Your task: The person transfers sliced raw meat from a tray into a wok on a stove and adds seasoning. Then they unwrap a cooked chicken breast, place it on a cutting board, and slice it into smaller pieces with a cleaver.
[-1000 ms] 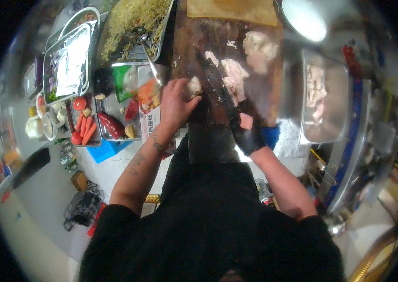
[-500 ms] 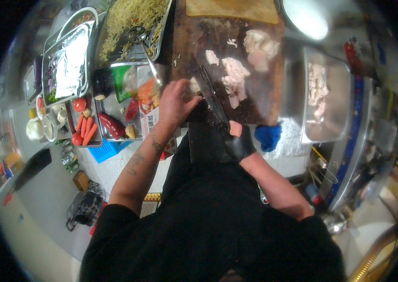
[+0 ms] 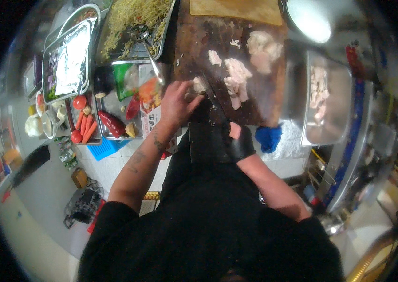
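Note:
My left hand [image 3: 178, 102] is bare, its fingers curled down onto a pale piece of raw meat [image 3: 199, 85] near the left edge of a dark, worn wooden cutting board [image 3: 264, 101]. In a black glove that leaves a thumb or finger bare, my right hand [image 3: 240, 144] grips a knife at the board's near edge. The knife's dark blade [image 3: 216, 99] points away from me and left, its tip side right beside the held meat. Cut pale meat [image 3: 236, 80] lies to the right of the blade, and a larger lump of meat [image 3: 264, 48] sits farther back.
Right of the board stands a metal tray [image 3: 333, 124] with pale meat strips; a blue cloth [image 3: 268, 139] lies nearer. On the left are a tray of noodles [image 3: 137, 19] with a ladle [image 3: 154, 66], a foil-covered tray [image 3: 73, 58] and a vegetable tray [image 3: 135, 135]. A yellow board [image 3: 236, 9] lies at the back.
The knife blade has turned from showing a broad streaked face to a thinner edge-on line, exposing more of the held meat. Both hands stay in nearly the same place.

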`<state>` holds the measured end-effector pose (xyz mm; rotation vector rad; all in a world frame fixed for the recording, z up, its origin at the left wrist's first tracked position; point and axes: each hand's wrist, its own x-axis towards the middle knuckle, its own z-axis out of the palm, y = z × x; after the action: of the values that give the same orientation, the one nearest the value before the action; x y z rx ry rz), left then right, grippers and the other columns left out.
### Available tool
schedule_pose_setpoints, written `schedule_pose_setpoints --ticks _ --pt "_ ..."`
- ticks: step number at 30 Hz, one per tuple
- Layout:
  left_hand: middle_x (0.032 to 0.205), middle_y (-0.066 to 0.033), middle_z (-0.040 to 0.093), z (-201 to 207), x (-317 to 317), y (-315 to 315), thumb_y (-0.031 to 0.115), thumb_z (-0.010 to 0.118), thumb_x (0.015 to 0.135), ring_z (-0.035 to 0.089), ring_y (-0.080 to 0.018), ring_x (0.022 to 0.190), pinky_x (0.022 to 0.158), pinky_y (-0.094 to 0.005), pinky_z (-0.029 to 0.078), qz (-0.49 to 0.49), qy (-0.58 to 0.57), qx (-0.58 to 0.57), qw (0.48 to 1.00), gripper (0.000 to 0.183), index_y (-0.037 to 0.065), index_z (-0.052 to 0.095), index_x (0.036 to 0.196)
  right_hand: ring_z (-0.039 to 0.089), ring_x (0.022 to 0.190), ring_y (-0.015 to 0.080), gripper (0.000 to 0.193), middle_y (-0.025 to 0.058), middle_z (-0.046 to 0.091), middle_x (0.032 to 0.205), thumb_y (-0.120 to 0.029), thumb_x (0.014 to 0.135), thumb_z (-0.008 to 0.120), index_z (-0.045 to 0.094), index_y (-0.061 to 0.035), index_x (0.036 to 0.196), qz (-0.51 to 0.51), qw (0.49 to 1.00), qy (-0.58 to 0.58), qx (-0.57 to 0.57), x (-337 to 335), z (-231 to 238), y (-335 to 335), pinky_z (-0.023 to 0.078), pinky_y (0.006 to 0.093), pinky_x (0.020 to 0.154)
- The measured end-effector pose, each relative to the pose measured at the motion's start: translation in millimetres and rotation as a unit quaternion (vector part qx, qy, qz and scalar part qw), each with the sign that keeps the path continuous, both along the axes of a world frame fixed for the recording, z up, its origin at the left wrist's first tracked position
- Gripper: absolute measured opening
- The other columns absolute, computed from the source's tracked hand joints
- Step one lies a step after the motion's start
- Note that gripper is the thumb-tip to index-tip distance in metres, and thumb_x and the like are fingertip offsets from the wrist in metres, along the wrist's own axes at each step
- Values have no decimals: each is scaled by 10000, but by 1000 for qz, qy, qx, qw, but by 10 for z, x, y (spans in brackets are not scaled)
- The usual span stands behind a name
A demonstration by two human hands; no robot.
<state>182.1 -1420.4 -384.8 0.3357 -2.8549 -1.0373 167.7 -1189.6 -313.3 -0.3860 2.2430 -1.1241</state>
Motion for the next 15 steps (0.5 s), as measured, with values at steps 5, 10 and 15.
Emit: schedule_pose_setpoints --ticks 5,10,15 --pt "1062 -128 666 -4 -8 2 256 886 822 657 -344 983 843 -437 550 -7 26 -14 1000 461 83 700 1206 734 924 418 268 259 731 950 -248 963 666 749 -22 1082 -9 1000 -11 10 5 -70 17 559 441 770" --pt "1023 -120 661 -34 -8 14 224 886 813 657 -331 962 827 -427 552 -5 28 -3 1000 445 85 704 1195 689 973 490 314 286 710 1010 -270 1017 538 733 -48 1124 5 1000 -21 2 -70 -50 -4 550 532 812" --pt "997 -115 656 -54 -14 29 196 889 805 649 -324 928 813 -414 550 2 47 -2 999 439 85 704 1187 698 1008 473 307 287 717 1063 -237 1001 566 729 -40 1172 16 1000 -5 -11 -185 -66 -57 553 503 847"
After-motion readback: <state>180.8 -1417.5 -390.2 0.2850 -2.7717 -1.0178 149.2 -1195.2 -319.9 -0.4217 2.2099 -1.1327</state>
